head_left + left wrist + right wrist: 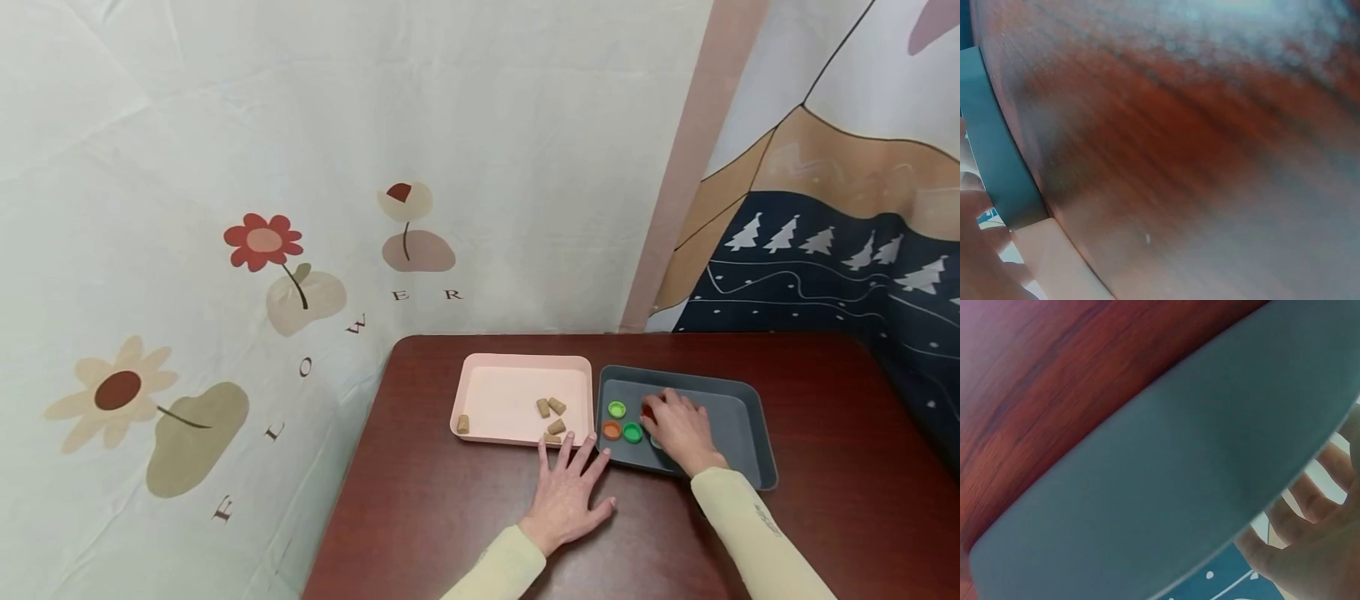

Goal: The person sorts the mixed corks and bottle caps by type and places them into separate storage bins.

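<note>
My right hand (681,431) reaches down into the dark grey tray (738,442). Its thumb and fingers close around a small red bottle cap (648,412), mostly hidden by them. Left of these fingers lie a light green bottle cap (617,409), an orange bottle cap (612,430) and a green bottle cap (632,432). My left hand (564,502) has its fingers spread, with the fingertips at the near rim of the pink tray (495,392). Several corks, one of them a cork (556,427) near those fingertips, lie in the pink tray.
Both trays stand side by side on a dark reddish-brown table (420,517). One cork (463,424) lies apart in the pink tray's near left corner. Behind the table hangs a printed cloth (525,167) with flowers and letters.
</note>
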A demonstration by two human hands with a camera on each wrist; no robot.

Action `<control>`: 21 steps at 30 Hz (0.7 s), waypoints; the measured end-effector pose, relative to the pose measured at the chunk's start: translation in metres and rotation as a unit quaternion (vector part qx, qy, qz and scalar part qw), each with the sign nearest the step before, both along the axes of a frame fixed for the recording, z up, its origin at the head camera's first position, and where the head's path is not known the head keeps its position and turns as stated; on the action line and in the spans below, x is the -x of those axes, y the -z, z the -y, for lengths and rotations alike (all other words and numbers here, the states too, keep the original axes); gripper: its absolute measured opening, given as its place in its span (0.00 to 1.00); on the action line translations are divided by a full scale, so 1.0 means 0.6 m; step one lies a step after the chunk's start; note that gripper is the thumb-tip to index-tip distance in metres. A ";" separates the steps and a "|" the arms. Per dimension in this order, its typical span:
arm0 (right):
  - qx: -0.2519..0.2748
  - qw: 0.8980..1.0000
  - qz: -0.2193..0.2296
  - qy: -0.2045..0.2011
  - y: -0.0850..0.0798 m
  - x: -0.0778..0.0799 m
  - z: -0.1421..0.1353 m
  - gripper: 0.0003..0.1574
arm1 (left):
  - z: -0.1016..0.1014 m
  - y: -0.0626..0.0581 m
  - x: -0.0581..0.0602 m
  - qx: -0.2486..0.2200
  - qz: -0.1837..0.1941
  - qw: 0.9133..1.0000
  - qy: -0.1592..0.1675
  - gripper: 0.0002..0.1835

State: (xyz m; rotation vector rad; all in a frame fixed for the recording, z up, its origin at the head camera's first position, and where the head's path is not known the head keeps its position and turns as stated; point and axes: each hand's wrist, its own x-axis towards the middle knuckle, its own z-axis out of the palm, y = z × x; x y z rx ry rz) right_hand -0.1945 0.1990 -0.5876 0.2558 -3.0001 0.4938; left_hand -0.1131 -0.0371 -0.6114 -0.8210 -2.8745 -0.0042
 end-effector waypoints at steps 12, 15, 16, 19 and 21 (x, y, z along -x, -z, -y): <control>0.058 0.998 -0.031 0.008 -0.022 -0.043 0.001 0.39 | 0.009 -0.005 -0.002 -0.004 0.006 1.000 -0.006 0.39; 0.053 0.997 -0.063 0.007 -0.019 -0.057 0.001 0.40 | 0.012 -0.008 -0.004 -0.008 0.012 1.000 -0.010 0.40; 0.050 0.996 -0.076 0.005 -0.018 -0.062 0.001 0.40 | 0.014 -0.009 -0.004 -0.011 0.012 1.000 -0.011 0.40; 0.041 0.994 -0.097 0.005 -0.015 -0.076 0.000 0.40 | 0.020 -0.012 -0.004 -0.021 0.010 1.000 -0.016 0.41; 0.038 0.995 -0.097 0.008 -0.014 -0.086 -0.002 0.40 | 0.025 -0.015 -0.004 -0.026 0.003 0.999 -0.019 0.41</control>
